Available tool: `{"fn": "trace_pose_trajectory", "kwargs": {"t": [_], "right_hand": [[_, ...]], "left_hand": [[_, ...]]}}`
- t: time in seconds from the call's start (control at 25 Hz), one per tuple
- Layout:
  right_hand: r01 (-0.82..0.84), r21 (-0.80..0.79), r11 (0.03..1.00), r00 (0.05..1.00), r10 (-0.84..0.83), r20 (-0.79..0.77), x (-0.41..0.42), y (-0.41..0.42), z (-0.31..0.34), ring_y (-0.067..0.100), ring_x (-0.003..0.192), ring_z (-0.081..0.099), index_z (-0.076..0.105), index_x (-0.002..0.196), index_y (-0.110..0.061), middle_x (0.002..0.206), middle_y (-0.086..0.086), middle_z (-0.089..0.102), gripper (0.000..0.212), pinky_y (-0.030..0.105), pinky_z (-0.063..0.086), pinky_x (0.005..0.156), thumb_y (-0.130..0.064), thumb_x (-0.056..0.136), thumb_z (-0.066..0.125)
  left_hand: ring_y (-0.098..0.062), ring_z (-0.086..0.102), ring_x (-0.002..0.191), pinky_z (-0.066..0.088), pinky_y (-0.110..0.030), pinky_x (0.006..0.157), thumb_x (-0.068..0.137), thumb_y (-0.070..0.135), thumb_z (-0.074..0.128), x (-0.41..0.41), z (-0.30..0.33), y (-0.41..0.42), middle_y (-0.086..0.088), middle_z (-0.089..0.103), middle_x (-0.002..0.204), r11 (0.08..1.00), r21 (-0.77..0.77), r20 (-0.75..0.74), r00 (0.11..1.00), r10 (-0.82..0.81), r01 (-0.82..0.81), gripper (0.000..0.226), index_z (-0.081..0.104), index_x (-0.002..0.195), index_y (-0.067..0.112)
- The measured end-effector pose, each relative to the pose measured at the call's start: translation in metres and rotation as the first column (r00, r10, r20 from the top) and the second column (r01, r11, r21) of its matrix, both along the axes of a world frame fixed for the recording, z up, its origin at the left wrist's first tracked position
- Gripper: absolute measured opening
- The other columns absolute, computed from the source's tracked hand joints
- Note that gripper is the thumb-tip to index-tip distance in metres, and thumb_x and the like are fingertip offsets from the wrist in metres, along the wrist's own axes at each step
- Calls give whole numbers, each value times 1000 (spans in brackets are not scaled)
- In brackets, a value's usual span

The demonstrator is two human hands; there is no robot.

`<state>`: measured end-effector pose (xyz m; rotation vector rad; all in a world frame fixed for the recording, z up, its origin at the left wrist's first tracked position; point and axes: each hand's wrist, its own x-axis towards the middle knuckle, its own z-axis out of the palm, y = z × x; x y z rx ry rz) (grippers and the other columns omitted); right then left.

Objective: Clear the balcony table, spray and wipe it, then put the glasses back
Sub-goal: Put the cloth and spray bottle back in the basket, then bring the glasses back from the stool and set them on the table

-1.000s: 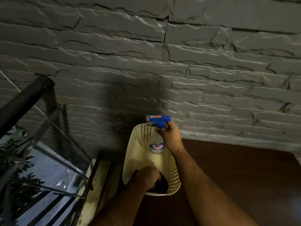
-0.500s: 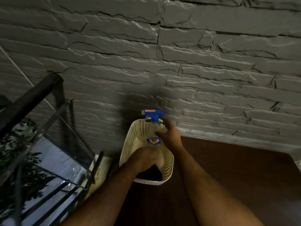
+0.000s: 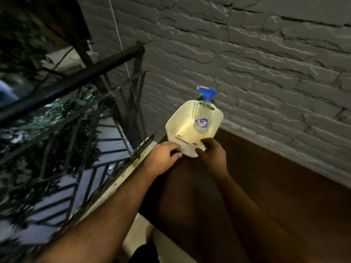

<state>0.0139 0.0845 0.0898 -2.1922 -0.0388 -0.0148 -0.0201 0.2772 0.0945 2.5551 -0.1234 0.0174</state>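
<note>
A cream perforated plastic basket [image 3: 190, 112] stands on the far left corner of the dark brown table [image 3: 275, 186], close to the wall. Inside it a clear spray bottle [image 3: 201, 121] with a blue trigger head leans against the far end, and no hand touches it. My left hand [image 3: 163, 157] and my right hand [image 3: 213, 155] are both at the basket's near rim, fingers curled onto its edge. A dark patch under my left fingers is too dim to identify. No glasses are in view.
A grey stone-clad wall [image 3: 266, 63] runs along the table's far side. A black metal railing [image 3: 76, 80] with foliage behind it borders the left, and a pale ledge [image 3: 117, 181] lies between it and the table.
My right hand has let go of the spray bottle and my left hand has come out of the basket. Both now hold the near rim. The view has swung toward the railing.
</note>
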Motion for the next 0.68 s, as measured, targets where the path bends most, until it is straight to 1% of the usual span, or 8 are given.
{"fn": "trace_pose_trajectory", "kwargs": {"t": [0.12,0.24,0.32,0.44,0.52,0.64,0.68], "right_hand": [[-149,78,986,986,154,-61,-53,33,-4,11,97,63,66,110,-19,106,-2,67,31,24,48,84,-22,81,76],[-275,76,959,959,279,-49,-97,75,-15,11,94,65,68,104,-17,103,-1,70,24,26,51,85,-20,82,75],[-359,115,926,925,369,-89,-128,103,-24,12,93,66,68,101,-19,103,0,70,20,27,53,84,-19,83,74],[-517,138,845,831,534,-158,-181,145,-37,12,90,68,69,100,-15,100,3,70,19,28,55,82,-16,82,74],[-618,129,775,753,632,-187,-223,175,-47,15,88,68,70,100,-12,97,6,71,21,29,55,82,-14,80,74],[-698,154,699,668,714,-213,-284,216,-62,19,86,68,70,96,-14,92,6,71,19,37,55,86,-15,78,77],[-726,142,673,637,735,-231,-306,230,-64,19,86,67,70,94,-14,90,5,71,19,37,55,86,-15,77,78]], "left_hand": [[-16,49,125,37,-35,108,90,40,59,-73,-6,23,0,58,132,987,26,-12,987,162,-161,39,61,126,23],[-17,50,123,35,-27,104,90,36,61,-140,-15,48,-1,60,131,954,14,-38,953,301,-301,39,61,126,19],[-15,51,122,36,-27,103,89,35,62,-188,-20,66,0,60,130,908,-26,-47,908,417,-418,40,61,126,20],[-16,52,122,40,-31,103,88,38,63,-277,-37,98,0,60,130,802,-66,-99,804,586,-593,43,60,127,19],[-17,53,120,42,-31,101,88,38,64,-343,-48,116,0,60,129,709,-75,-168,710,684,-701,45,60,128,19],[-21,54,120,40,-28,99,87,35,65,-433,-55,142,-4,61,128,583,-44,-213,578,788,-811,45,59,127,17],[-22,53,122,39,-27,99,87,34,66,-462,-56,151,-5,60,129,545,-31,-225,537,813,-838,46,58,128,16]]}}
